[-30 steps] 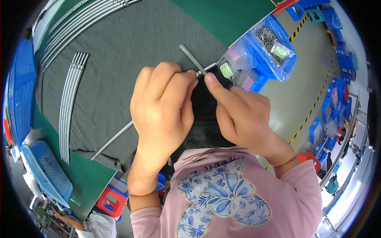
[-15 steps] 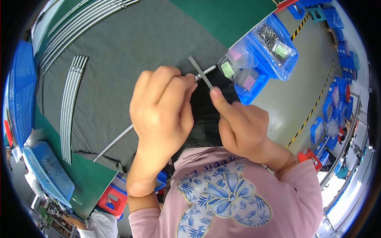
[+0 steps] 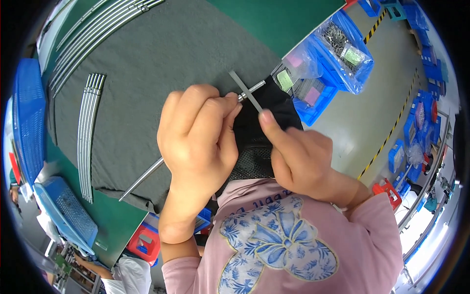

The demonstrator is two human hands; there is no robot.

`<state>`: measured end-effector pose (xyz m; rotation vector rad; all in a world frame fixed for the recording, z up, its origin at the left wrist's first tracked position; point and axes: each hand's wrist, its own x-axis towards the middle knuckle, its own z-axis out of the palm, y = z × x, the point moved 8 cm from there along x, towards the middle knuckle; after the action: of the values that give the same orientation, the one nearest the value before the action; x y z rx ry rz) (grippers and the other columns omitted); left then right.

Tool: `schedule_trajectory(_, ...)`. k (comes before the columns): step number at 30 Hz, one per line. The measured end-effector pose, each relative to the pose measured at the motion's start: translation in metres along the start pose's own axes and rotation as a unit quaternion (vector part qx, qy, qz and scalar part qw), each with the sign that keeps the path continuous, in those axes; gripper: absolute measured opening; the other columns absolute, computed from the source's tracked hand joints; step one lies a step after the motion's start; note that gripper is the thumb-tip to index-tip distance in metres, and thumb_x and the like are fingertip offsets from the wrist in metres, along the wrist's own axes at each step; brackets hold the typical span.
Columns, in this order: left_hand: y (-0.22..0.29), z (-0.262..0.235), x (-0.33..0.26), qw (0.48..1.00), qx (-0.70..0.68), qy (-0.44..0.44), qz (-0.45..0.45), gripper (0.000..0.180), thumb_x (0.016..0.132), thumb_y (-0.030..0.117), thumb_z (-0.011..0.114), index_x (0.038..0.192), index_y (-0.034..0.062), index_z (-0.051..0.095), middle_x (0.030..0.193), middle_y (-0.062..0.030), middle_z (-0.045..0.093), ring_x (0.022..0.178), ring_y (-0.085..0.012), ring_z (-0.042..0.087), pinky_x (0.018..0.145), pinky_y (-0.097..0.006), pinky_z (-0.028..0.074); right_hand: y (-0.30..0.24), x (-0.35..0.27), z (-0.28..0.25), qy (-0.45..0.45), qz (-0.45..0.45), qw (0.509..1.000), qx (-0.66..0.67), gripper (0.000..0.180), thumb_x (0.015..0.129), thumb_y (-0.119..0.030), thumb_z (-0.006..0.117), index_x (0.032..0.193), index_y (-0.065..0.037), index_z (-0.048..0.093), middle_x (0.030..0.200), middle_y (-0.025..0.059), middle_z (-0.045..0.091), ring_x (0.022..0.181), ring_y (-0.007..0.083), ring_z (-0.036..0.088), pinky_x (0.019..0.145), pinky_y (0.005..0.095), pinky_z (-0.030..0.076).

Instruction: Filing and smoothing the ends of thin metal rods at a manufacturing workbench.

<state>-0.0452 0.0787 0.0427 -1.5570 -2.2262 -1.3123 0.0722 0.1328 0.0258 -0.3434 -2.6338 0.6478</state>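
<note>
My left hand [image 3: 198,134] is closed around a thin metal rod [image 3: 142,179], whose stepped end sticks out past the fingertips to the upper right. In my right hand [image 3: 299,157] is a flat grey file [image 3: 245,89], pinched between thumb and fingers. It lies crosswise over the rod's end and appears to touch it. Beneath both hands are a dark grey cloth [image 3: 161,54] and a black piece of fabric near my body. To the left lies a row of several metal rods [image 3: 88,142], and a further bunch of rods [image 3: 98,36] rests at the far left.
Blue bins [image 3: 313,115] with bagged metal parts stand at the table's right edge. Blue baskets [image 3: 66,210] line the left side of the green table [image 3: 105,220]. A red stool [image 3: 147,243] is below it. Another person's arm [image 3: 93,267] shows at lower left.
The file has shifted very slightly on the rod's end. Both hands keep their grips, and the whole view has moved a little.
</note>
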Motion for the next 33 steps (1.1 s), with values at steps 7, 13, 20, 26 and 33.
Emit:
schedule_trajectory(7, 0.001, 0.002, 0.000, 1.000, 0.015, -0.008, 0.001, 0.017, 0.059, -0.005, 0.067, 0.072, 0.0021, 0.059, 0.070, -0.0055, 0.052, 0.057, -0.0212, 0.045, 0.050, -0.030, 0.037, 0.000, 0.014, 0.001, 0.046, -0.013, 0.999, 0.005, 0.052, 0.063, 0.006, 0.051, 0.114, 0.004, 0.056, 0.050, 0.0029, 0.036, 0.037, 0.0165, 0.037, 0.036, 0.0307, 0.031)
schedule_trajectory(13, 0.002, 0.002, 0.000, 1.000, 0.012, -0.012, 0.008, 0.017, 0.059, -0.005, 0.066, 0.072, 0.0020, 0.058, 0.070, -0.0058, 0.052, 0.057, -0.0212, 0.045, 0.049, -0.030, 0.037, 0.000, 0.019, 0.001, 0.052, -0.034, 0.998, 0.003, 0.051, 0.063, 0.005, 0.050, 0.113, 0.005, 0.056, 0.049, 0.0026, 0.037, 0.036, 0.0159, 0.036, 0.035, 0.0298, 0.030)
schedule_trajectory(20, 0.001, 0.001, -0.001, 1.000, 0.013, -0.013, -0.001, 0.016, 0.059, -0.004, 0.066, 0.071, 0.0022, 0.058, 0.069, -0.0059, 0.052, 0.057, -0.0215, 0.045, 0.049, -0.030, 0.038, -0.002, 0.010, -0.002, 0.030, -0.026, 0.999, -0.001, 0.050, 0.064, 0.008, 0.051, 0.114, 0.005, 0.055, 0.050, 0.0028, 0.037, 0.037, 0.0165, 0.037, 0.036, 0.0300, 0.031)
schedule_trajectory(26, 0.002, 0.003, -0.001, 1.000, 0.014, -0.018, -0.002, 0.016, 0.059, -0.003, 0.067, 0.071, 0.0025, 0.058, 0.070, -0.0057, 0.051, 0.058, -0.0216, 0.046, 0.050, -0.030, 0.038, -0.002, 0.006, -0.002, 0.015, -0.021, 1.000, -0.016, 0.052, 0.062, 0.008, 0.051, 0.114, 0.006, 0.055, 0.050, 0.0033, 0.038, 0.037, 0.0154, 0.036, 0.037, 0.0291, 0.031)
schedule_trajectory(33, 0.003, 0.003, -0.001, 1.000, 0.016, -0.018, 0.007, 0.016, 0.059, -0.003, 0.067, 0.072, 0.0025, 0.058, 0.070, -0.0056, 0.051, 0.058, -0.0220, 0.046, 0.050, -0.031, 0.039, -0.003, 0.018, 0.000, 0.058, -0.045, 0.997, -0.015, 0.049, 0.064, 0.008, 0.052, 0.112, 0.006, 0.056, 0.050, 0.0031, 0.039, 0.037, 0.0156, 0.037, 0.036, 0.0302, 0.031)
